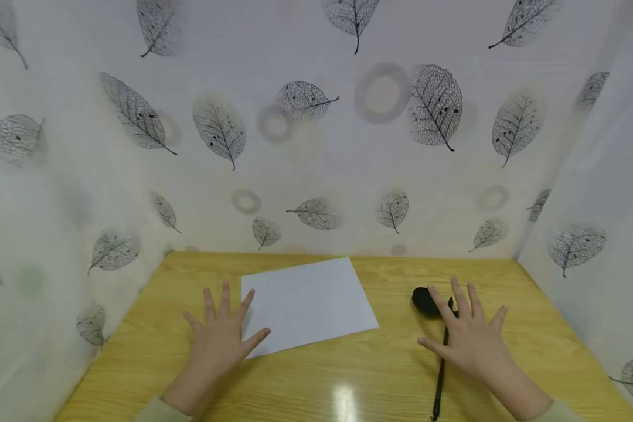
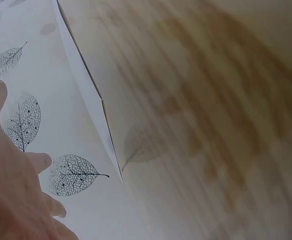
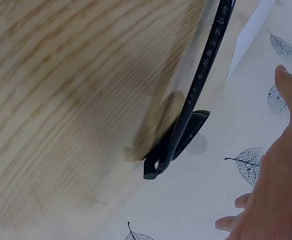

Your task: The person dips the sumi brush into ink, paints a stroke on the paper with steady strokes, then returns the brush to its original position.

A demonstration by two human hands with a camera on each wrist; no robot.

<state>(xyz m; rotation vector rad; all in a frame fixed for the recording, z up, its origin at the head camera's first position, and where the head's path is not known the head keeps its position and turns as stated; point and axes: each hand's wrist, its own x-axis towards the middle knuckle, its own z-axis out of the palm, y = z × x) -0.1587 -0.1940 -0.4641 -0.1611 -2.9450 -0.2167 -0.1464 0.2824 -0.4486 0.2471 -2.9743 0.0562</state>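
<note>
A sheet of white paper [image 1: 308,308] lies on the wooden table, left of the middle. My left hand [image 1: 217,344] is spread wide at its left edge, thumb and forefinger overlapping the sheet in the head view, nothing held. On the right, a dark writing brush [image 3: 200,70] with characters along its handle leans on a small black ink dish [image 1: 424,301]. Spread out over the brush and the dish's right side is my right hand [image 1: 473,347], which also holds nothing. It hides part of the brush's upper end in the head view.
The yellow wooden table [image 1: 343,363] ends at the back against a pale curtain [image 1: 327,170] printed with leaf skeletons. More of this cloth hangs along the left and right sides. Light glares off the table's front middle.
</note>
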